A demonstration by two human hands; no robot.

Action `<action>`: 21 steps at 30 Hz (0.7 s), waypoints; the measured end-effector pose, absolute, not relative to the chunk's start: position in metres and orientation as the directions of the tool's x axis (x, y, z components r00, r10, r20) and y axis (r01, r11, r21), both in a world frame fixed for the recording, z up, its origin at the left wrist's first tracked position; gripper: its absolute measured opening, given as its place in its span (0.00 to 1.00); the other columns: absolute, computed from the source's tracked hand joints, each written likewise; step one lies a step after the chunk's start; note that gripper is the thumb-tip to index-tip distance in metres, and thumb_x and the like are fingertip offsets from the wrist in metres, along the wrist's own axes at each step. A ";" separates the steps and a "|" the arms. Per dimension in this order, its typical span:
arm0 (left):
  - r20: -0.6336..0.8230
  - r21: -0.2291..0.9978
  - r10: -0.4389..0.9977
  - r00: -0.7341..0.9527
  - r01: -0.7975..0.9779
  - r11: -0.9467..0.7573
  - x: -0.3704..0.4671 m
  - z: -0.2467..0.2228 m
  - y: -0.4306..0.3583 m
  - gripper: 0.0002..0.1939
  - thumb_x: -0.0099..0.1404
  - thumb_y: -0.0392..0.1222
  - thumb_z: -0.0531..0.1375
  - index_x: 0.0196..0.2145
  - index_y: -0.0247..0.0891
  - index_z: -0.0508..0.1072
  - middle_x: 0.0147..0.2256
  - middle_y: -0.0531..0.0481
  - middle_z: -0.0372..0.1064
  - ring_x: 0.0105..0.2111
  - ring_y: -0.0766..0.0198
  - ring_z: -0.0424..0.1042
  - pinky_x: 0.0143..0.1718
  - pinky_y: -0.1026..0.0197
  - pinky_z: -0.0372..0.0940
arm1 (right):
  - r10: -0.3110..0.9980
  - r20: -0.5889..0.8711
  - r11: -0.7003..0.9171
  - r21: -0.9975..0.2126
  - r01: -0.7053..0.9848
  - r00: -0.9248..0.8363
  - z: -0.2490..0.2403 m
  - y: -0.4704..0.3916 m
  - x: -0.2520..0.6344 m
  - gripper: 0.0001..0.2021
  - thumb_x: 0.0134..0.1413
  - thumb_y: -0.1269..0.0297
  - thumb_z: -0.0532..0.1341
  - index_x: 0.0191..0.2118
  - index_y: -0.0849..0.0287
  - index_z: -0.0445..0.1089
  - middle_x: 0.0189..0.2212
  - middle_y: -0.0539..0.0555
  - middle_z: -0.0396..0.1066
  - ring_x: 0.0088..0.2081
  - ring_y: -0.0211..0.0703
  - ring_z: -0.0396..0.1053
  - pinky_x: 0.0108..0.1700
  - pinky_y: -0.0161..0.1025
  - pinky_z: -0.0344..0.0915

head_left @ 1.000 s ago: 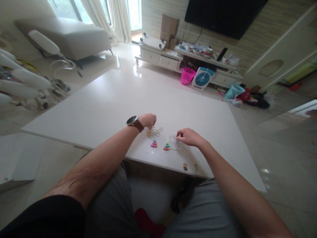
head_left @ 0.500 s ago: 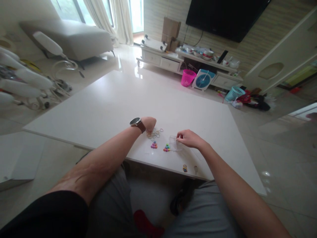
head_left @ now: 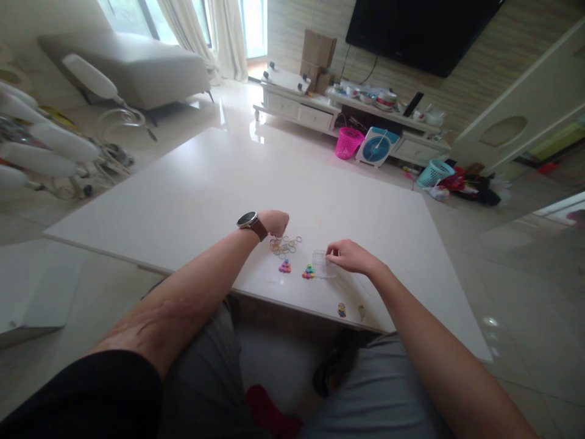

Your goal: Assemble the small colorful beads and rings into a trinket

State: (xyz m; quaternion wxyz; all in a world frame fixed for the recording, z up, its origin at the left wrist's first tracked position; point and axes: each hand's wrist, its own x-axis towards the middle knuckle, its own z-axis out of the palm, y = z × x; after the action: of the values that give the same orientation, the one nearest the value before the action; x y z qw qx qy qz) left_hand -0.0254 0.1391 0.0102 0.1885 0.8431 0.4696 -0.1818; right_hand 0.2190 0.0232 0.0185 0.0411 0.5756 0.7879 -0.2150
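From above, we look down on two bare forearms reaching across a wide, glossy white rectangular bench (head_left: 388, 207). The left hand (head_left: 275, 223), below a round dark-faced watch with a brown strap (head_left: 253, 224), is bent downward at a loose pile of thin beige and grey rings (head_left: 287, 247); its fingertips are hidden from us, so we cannot tell whether that grip is spread or pinching a ring. The right hand (head_left: 346, 253) has its grip pinching the upper edge of a small, clear, colourless plastic box (head_left: 321, 268), which rests on the bench to the right of the rings. Just beside the box's left side we find a small rainbow-coloured triangular cluster (head_left: 308, 272), and farther left, below the rings, a pink, purple and orange triangular cluster (head_left: 285, 266). Near the bench's close edge lie a tiny yellow-and-blue figure (head_left: 342, 310) and, to its right, a small greyish piece (head_left: 361, 312) too blurred to identify.
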 end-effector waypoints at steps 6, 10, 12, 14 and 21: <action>-0.531 0.151 0.705 0.471 0.871 -0.468 -0.024 0.010 0.136 0.13 0.42 0.35 0.68 0.30 0.38 0.81 0.32 0.46 0.79 0.30 0.60 0.74 0.32 0.64 0.66 | 0.882 -0.324 0.249 -0.295 0.922 -0.342 0.019 0.023 0.219 0.10 0.56 0.65 0.59 0.37 0.59 0.78 0.34 0.54 0.77 0.33 0.39 0.70 0.35 0.32 0.60; -0.507 0.108 0.727 0.464 0.871 -0.480 -0.021 0.006 0.135 0.16 0.39 0.35 0.70 0.31 0.39 0.82 0.31 0.44 0.79 0.34 0.55 0.75 0.34 0.61 0.68 | 0.881 -0.326 0.246 -0.301 0.921 -0.342 0.018 0.024 0.220 0.10 0.56 0.65 0.59 0.37 0.59 0.78 0.34 0.54 0.77 0.33 0.39 0.70 0.35 0.32 0.60; -0.496 0.088 0.735 0.461 0.869 -0.486 -0.020 0.006 0.133 0.17 0.38 0.34 0.70 0.31 0.38 0.82 0.31 0.42 0.79 0.34 0.53 0.75 0.35 0.60 0.68 | 0.881 -0.327 0.245 -0.303 0.921 -0.342 0.017 0.024 0.220 0.10 0.56 0.65 0.59 0.37 0.58 0.78 0.33 0.53 0.77 0.33 0.39 0.70 0.36 0.32 0.60; -0.502 0.078 0.735 0.457 0.870 -0.487 -0.019 0.006 0.131 0.17 0.37 0.34 0.69 0.31 0.38 0.82 0.31 0.42 0.79 0.35 0.52 0.75 0.35 0.59 0.68 | 0.883 -0.325 0.241 -0.306 0.921 -0.339 0.017 0.024 0.221 0.10 0.55 0.66 0.59 0.37 0.58 0.78 0.33 0.53 0.77 0.33 0.39 0.70 0.35 0.32 0.60; -0.490 0.087 0.736 0.467 0.867 -0.491 -0.022 0.013 0.132 0.17 0.42 0.37 0.68 0.34 0.39 0.82 0.33 0.43 0.79 0.35 0.54 0.75 0.35 0.60 0.68 | 0.886 -0.319 0.237 -0.313 0.920 -0.337 0.019 0.023 0.220 0.10 0.55 0.65 0.59 0.37 0.58 0.78 0.33 0.53 0.76 0.33 0.38 0.69 0.35 0.32 0.60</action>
State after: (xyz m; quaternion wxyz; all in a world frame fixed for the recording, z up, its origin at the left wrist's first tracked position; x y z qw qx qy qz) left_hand -0.0223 0.1316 0.0130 0.1644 0.8405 0.4767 -0.1983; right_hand 0.2204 0.0233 0.0189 0.0374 0.5745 0.7856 -0.2269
